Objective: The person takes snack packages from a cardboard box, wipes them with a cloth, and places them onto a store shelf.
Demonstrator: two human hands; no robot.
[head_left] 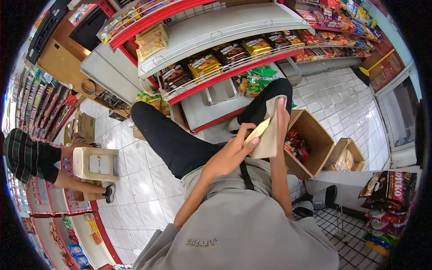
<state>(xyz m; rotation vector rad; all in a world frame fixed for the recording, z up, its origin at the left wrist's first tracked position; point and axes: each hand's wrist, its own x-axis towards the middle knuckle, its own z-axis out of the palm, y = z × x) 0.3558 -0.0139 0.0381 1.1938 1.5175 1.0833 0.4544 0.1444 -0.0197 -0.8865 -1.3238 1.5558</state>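
A small yellow packet is pinched in the fingers of my left hand, just in front of my chest. My right hand is raised behind a light beige cloth, which drapes over its fingers and hangs down on the palm side. The packet lies against the cloth's left edge. Beyond both hands, a shelf holds brown and yellow packs in its lower row, and green snack bags lie beneath.
An open cardboard box with red packets stands right of my knee, beside a smaller box. Another person's legs and a beige stool are at the left. Coffee packs hang at the lower right.
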